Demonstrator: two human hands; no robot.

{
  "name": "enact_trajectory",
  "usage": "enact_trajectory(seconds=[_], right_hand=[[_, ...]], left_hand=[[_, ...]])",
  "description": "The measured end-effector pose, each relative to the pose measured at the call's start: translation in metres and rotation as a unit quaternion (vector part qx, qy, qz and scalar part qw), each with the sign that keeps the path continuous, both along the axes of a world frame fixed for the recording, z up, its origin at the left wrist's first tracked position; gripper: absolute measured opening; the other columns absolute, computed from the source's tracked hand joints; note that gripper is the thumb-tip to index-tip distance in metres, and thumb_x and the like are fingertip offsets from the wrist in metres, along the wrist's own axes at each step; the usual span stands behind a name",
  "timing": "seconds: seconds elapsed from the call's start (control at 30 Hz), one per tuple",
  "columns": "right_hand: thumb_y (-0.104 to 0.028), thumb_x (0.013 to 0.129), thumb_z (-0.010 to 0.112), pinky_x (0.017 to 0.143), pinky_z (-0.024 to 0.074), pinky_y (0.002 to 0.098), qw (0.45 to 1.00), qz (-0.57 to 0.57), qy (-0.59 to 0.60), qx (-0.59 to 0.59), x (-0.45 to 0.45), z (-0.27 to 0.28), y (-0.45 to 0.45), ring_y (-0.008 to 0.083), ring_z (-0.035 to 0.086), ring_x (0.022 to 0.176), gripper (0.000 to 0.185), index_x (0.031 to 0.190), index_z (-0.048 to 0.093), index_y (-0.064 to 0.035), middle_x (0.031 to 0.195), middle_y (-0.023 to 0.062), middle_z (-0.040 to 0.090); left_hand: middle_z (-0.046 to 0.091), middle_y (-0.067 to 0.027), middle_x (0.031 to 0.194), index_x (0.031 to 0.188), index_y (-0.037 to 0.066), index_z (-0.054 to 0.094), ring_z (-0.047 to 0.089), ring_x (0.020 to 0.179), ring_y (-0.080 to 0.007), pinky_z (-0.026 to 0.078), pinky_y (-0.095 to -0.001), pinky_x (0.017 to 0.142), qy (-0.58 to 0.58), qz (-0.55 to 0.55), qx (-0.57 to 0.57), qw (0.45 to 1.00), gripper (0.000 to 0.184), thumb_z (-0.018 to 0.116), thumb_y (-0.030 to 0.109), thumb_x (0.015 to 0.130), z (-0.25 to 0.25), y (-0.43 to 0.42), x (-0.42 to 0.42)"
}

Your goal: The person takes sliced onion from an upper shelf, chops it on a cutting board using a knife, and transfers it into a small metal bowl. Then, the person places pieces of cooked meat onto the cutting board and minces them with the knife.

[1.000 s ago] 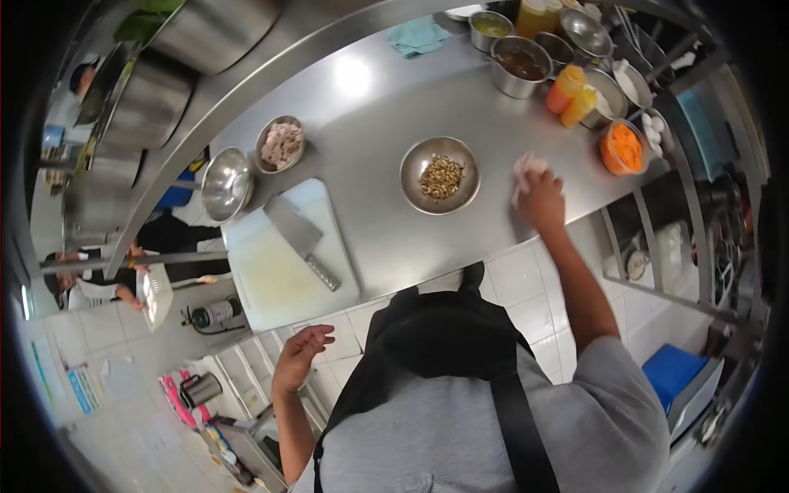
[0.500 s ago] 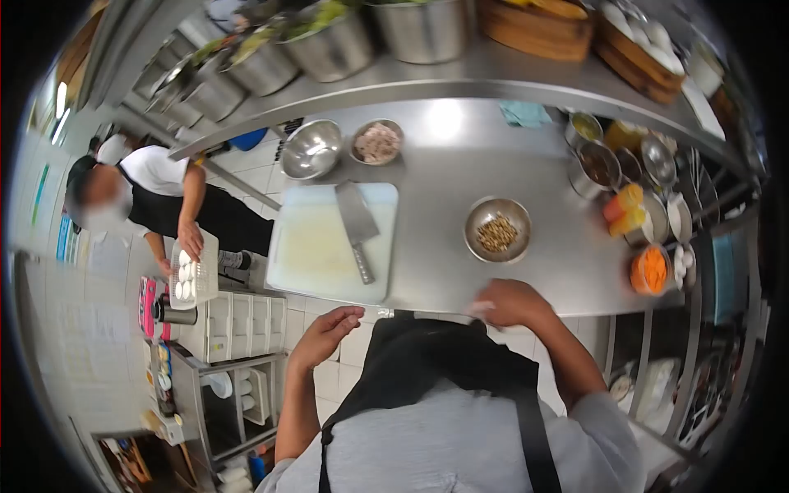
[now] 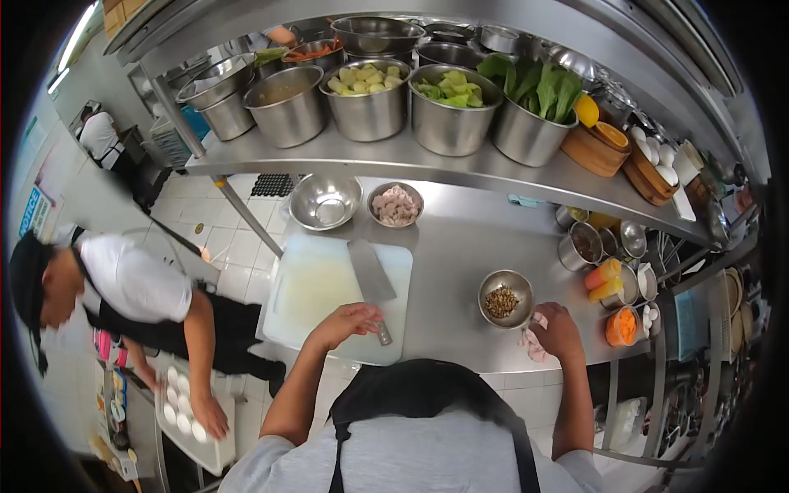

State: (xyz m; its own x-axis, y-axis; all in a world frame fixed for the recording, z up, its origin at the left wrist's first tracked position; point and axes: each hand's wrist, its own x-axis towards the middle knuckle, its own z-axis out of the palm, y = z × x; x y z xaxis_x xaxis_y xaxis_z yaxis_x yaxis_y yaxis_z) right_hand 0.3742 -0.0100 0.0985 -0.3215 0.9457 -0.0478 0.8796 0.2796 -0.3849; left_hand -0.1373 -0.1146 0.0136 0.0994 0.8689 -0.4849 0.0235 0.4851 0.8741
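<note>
A white cutting board lies at the left of the steel counter. On it rests a cleaver, blade pointing away and handle towards me. Over the handle is my left hand, fingers stretched and apart, holding nothing; I cannot tell whether it touches the handle. At the counter's front, my right hand grips a pinkish-white cloth, partly hidden under the fingers. Just left of that hand stands a steel bowl with small brown pieces in it.
A steel bowl and a bowl of pale pink meat pieces stand behind the board. Sauce pots, bottles and an orange-filled tub line the right. Overhead, a shelf carries vegetable pots. A co-worker handles a tray at left.
My left hand has moved forward over the cleaver's handle. My right hand has gone from near the apron to the counter with the cloth. The co-worker and tray are nearer; the view has tilted up.
</note>
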Motion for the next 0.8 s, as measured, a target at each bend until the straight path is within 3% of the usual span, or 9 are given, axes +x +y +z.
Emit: enact_trajectory(seconds=[0.07,0.17,0.23,0.27,0.43,0.57,0.7,0.8], right_hand=[[-0.021,0.089,0.08,0.101,0.0569,0.0493,1.0,0.023,0.012,-0.011,-0.028,0.025,-0.001,0.0436,0.069,0.119,0.042,0.128,0.076,-0.008,0.125,0.0196,0.075],[-0.019,0.09,0.08,0.098,0.0573,0.0496,0.999,0.032,0.034,-0.014,-0.087,0.082,-0.007,0.0438,0.071,0.113,0.038,0.126,0.077,-0.0066,0.123,0.0204,0.076],[-0.018,0.09,0.082,0.091,0.058,0.0468,0.997,0.055,0.058,0.022,-0.119,0.116,-0.014,0.0418,0.072,0.101,0.036,0.124,0.077,-0.0054,0.117,0.0185,0.076],[-0.018,0.09,0.081,0.093,0.0579,0.0477,0.995,0.069,0.065,0.044,-0.134,0.135,-0.017,0.042,0.072,0.104,0.036,0.124,0.077,-0.0053,0.118,0.0191,0.076],[-0.019,0.092,0.081,0.099,0.0574,0.0504,0.971,0.159,0.026,0.177,-0.206,0.246,-0.029,0.0415,0.071,0.114,0.033,0.121,0.077,-0.0044,0.122,0.0181,0.076],[-0.021,0.095,0.079,0.111,0.0509,0.0536,0.914,0.236,-0.068,0.322,-0.267,0.314,-0.019,0.0424,0.063,0.13,0.046,0.137,0.068,-0.0035,0.143,0.0186,0.065],[-0.023,0.099,0.074,0.115,0.0471,0.0559,0.863,0.262,-0.098,0.421,-0.32,0.33,0.036,0.0428,0.059,0.136,0.058,0.152,0.057,-0.0032,0.154,0.0215,0.057],[-0.02,0.102,0.067,0.111,0.05,0.0543,0.888,0.187,-0.071,0.413,-0.359,0.321,0.091,0.0477,0.061,0.131,0.053,0.15,0.059,-0.0003,0.143,0.0273,0.064]], left_hand=[[0.079,-0.0077,0.117,0.124,0.006,0.075,0.079,0.091,-0.0181,0.057,-0.0324,0.083,-0.042,0.082,-0.046,0.995,0.046,0.06,0.048,0.114,-0.046,0.017,-0.022],[0.08,-0.0066,0.107,0.113,0.008,0.075,0.078,0.077,-0.0196,0.055,-0.0335,0.071,-0.016,0.157,-0.094,0.983,0.047,0.056,0.051,0.114,-0.11,0.04,-0.056],[0.08,-0.0057,0.101,0.11,0.009,0.074,0.077,0.074,-0.0199,0.054,-0.033,0.067,-0.081,0.155,-0.111,0.978,0.049,0.054,0.053,0.114,-0.13,0.044,-0.072],[0.08,-0.0053,0.098,0.108,0.009,0.074,0.077,0.073,-0.0201,0.053,-0.0328,0.065,-0.112,0.151,-0.121,0.975,0.051,0.053,0.054,0.114,-0.137,0.045,-0.079],[0.08,-0.0069,0.095,0.107,0.009,0.073,0.079,0.077,-0.0224,0.054,-0.0328,0.067,-0.136,0.123,-0.165,0.969,0.055,0.048,0.058,0.115,-0.124,0.046,-0.085],[0.08,-0.0088,0.097,0.106,0.008,0.072,0.08,0.08,-0.0246,0.056,-0.0343,0.069,-0.145,0.108,-0.165,0.97,0.056,0.047,0.057,0.115,-0.124,0.046,-0.079],[0.08,-0.0098,0.097,0.107,0.007,0.071,0.081,0.083,-0.0261,0.058,-0.035,0.071,-0.153,0.113,-0.148,0.971,0.053,0.049,0.054,0.116,-0.113,0.042,-0.079],[0.08,-0.011,0.098,0.109,0.005,0.071,0.081,0.084,-0.0275,0.059,-0.0353,0.072,-0.151,0.105,-0.137,0.973,0.051,0.05,0.051,0.116,-0.116,0.042,-0.08]])
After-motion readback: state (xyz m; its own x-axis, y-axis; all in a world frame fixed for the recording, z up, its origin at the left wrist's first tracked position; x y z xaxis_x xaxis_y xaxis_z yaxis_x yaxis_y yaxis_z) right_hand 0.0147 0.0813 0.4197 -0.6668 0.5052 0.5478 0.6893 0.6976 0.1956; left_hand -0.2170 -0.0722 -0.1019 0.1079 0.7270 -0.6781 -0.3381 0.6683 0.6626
